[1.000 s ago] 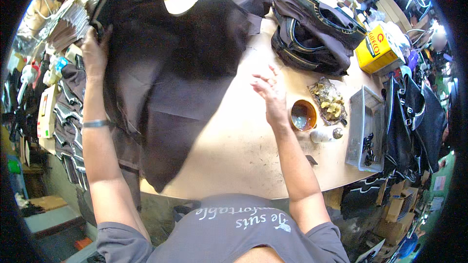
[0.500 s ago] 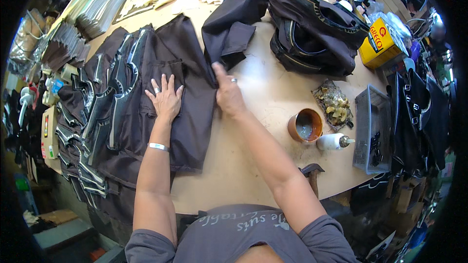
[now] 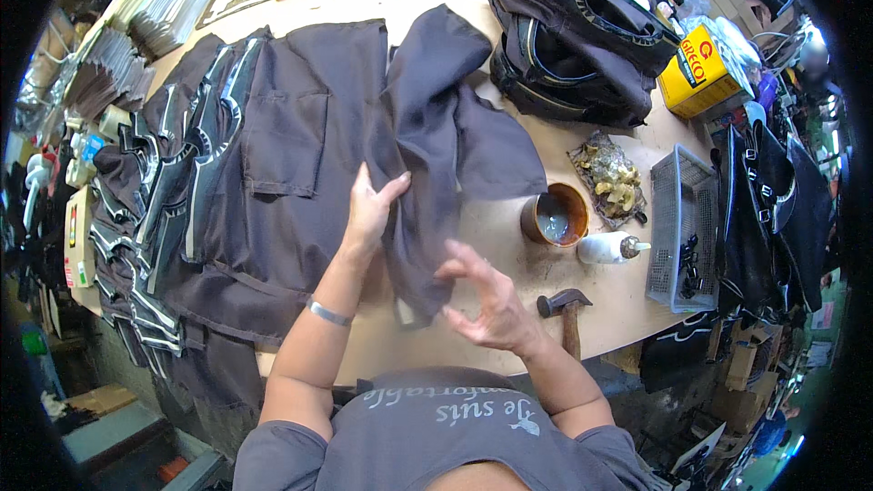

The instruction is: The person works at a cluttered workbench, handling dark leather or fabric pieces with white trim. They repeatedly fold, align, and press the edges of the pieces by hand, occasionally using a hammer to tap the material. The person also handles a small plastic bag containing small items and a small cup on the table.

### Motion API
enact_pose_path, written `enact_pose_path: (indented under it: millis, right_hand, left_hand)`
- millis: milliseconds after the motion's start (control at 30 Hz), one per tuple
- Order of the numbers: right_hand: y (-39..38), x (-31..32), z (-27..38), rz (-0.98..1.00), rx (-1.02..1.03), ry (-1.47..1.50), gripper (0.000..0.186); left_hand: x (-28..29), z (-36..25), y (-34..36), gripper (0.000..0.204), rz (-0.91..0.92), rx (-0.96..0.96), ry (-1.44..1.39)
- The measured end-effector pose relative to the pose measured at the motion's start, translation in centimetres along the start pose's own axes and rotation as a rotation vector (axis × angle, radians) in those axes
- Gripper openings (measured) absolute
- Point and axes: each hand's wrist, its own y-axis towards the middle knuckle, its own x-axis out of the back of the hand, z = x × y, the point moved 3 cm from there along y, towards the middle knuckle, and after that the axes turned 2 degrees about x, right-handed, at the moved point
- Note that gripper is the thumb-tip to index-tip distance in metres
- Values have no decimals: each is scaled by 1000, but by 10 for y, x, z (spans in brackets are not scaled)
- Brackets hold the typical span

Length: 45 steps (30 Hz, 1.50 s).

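A dark brown cloth panel (image 3: 350, 82) with a sewn patch pocket (image 3: 286, 141) lies over the worktable. Its right part is lifted into a loose fold (image 3: 423, 118), with a flap spread to the right. My left hand (image 3: 368, 214) rests against the cloth at the base of this fold, thumb and forefinger apart; its other fingers are hard to see. Just right of the fold's lower edge is my right hand (image 3: 486, 300), fingers curved and apart, slightly blurred, with nothing visible in it. Left of the panel lie several dark cloth pieces with black, white-edged trim (image 3: 205, 145).
On the right of the worktable (image 3: 482, 223) stand a brown glue pot (image 3: 580, 216), a white squeeze bottle (image 3: 605, 248), a hammer (image 3: 568, 309), a grey basket (image 3: 668, 245) and a yellow can (image 3: 705, 73). A dark bag pile (image 3: 582, 64) sits behind; paper stacks (image 3: 177, 5) stand far left.
The cloth's right part has swung toward me and is now a raised fold. My left hand moved right off the pocket; my right hand came nearer to me, right of the fold.
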Motion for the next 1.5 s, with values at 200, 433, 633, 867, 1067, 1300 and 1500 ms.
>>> enact_pose_path:
  millis: [200, 433, 633, 867, 1067, 1300, 1500]
  right_hand:
    - [3, 14, -3, -253, 103, -261, 71]
    - [55, -13, 0, -123, 155, -473, 70]
    - [50, -36, -55, 32, -196, -465, 86]
    - [33, -52, -65, -180, -129, -264, 83]
    - [11, -36, -74, -238, -269, -172, 72]
    - [-8, -2, -49, -397, -127, -168, 71]
    - [-8, 55, -6, -747, 142, 115, 64]
  left_hand:
    - [7, -40, -71, 29, -177, -642, 1234]
    - [-17, 6, -120, 30, 444, -844, 1518]
    - [-4, -35, -108, 15, 330, -371, 853]
    - [25, -21, -39, 39, -40, -263, 1331]
    - [43, -8, -9, 18, 70, -109, 857]
    - [55, -139, -15, 26, 14, -162, 173]
    - [33, -226, 5, 27, 120, -742, 674]
